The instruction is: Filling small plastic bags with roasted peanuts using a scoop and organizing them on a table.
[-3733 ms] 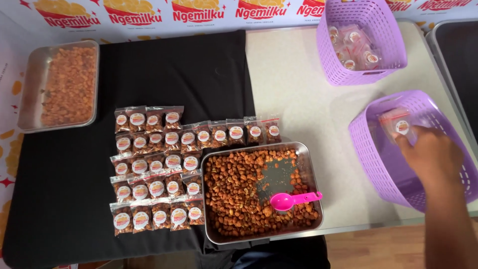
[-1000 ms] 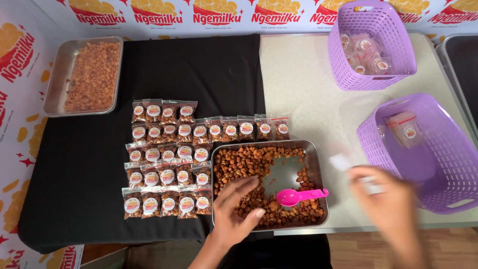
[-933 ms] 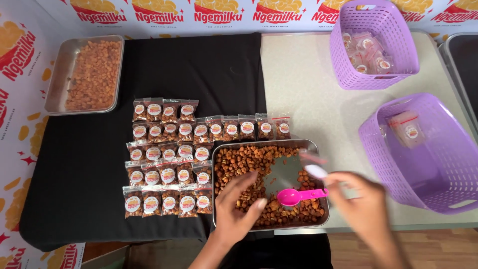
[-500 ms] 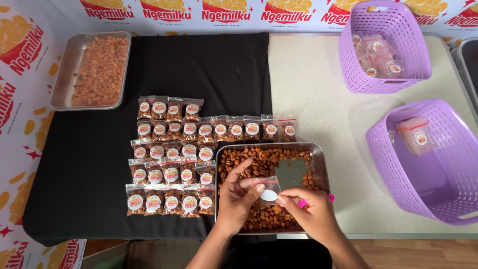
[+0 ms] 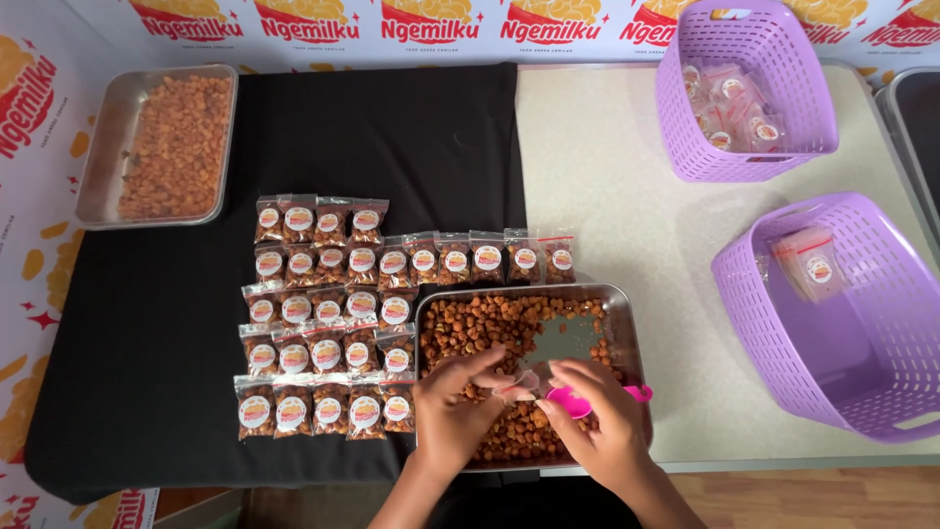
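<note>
Head view, landmark = near steel tray (image 5: pixel 627 323) of fried snacks at the worktop's (image 5: pixel 607 196) front edge. Both hands meet over the tray's front half. Small clear bag (image 5: pixel 519 384) is mostly hidden between fingers, so its orientation and long axis can't be read. Left hand (image 5: pixel 452 411) grip pinched on the bag's left side; right hand (image 5: pixel 599 416) fingers curled at its right side, covering most of the pink scoop (image 5: pixel 578 400), handle poking right. Wrists cut off at frame bottom. Left of tray: rows of filled packets (image 5: pixel 328 313) on black cloth (image 5: pixel 372 137). Far left: second tray (image 5: pixel 93 147). Right: near purple basket (image 5: pixel 783 343); beyond it, far basket (image 5: pixel 685 137) holding bags.
</note>
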